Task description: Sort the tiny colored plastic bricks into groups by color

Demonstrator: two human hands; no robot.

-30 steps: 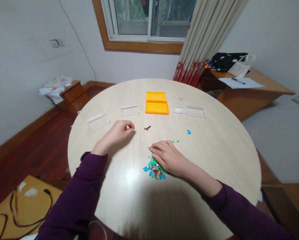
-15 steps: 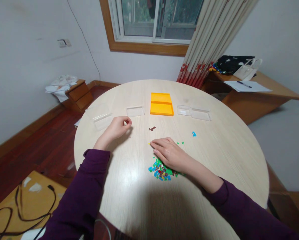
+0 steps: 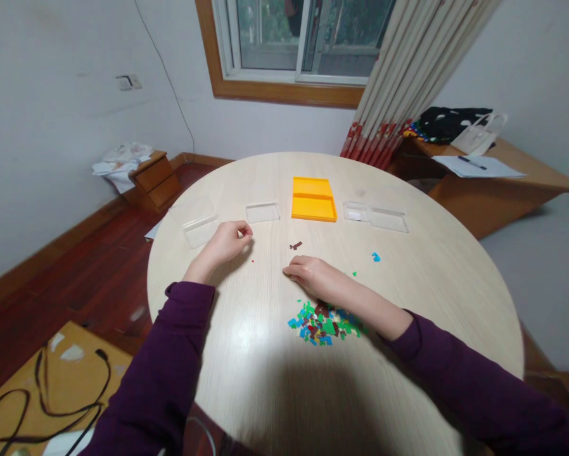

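Evidently the pale round table fills most of the room, below a wood-framed window and a long curtain, with dark red floorboards to the left. A heap of small coloured pieces lies on the near half, just below the right hand, whose fingers are bunched low over the tabletop. The left hand is curled near a tiny red piece. The hands are well apart; whether either grips anything, I can't tell. Beyond them sits an open yellow case.
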